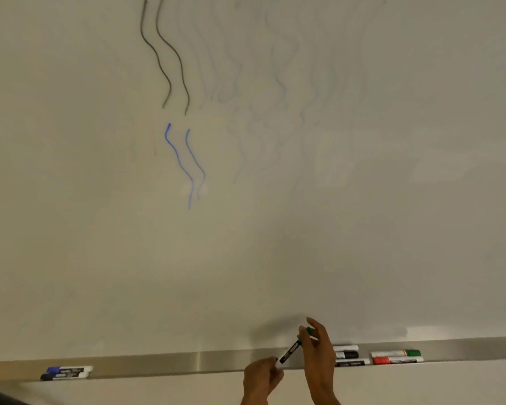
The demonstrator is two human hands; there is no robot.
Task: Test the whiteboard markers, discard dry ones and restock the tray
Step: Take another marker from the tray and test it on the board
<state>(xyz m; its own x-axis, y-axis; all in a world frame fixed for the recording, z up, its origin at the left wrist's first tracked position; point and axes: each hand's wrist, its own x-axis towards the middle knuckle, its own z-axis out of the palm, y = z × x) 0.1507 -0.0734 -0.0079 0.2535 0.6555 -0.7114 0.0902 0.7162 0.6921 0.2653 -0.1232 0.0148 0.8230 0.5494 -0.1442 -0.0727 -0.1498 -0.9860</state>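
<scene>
The left hand (262,375) is pinching the lower end of a slim cylindrical marker (289,352), whose glossy black barrel is showing white lettering along its length, while the right hand (319,352) is curling its fingertips round the green cap (310,331) at the upper end. The marker is lying on a slant just in front of the tray (187,365), its long axis running from lower left up to upper right, cap end pointing up and to the right toward the whiteboard (275,258). The tray is stretching across the view as a long, narrow ledge of brushed, dull-shining metal under the smooth, matte white board. Two markers, one blue-capped and one black (66,373), are lying lengthwise at the tray's far left, touching. To the right of the hands a few black-and-white markers (348,355) are lying side by side, partly hidden by the right hand, and just beyond them a green-capped marker (396,353) and a red-capped marker (398,360) are lying parallel to the tray. Two dark wavy strokes (170,54) and two blue wavy strokes (184,165) are showing on the board among faint smears.
</scene>
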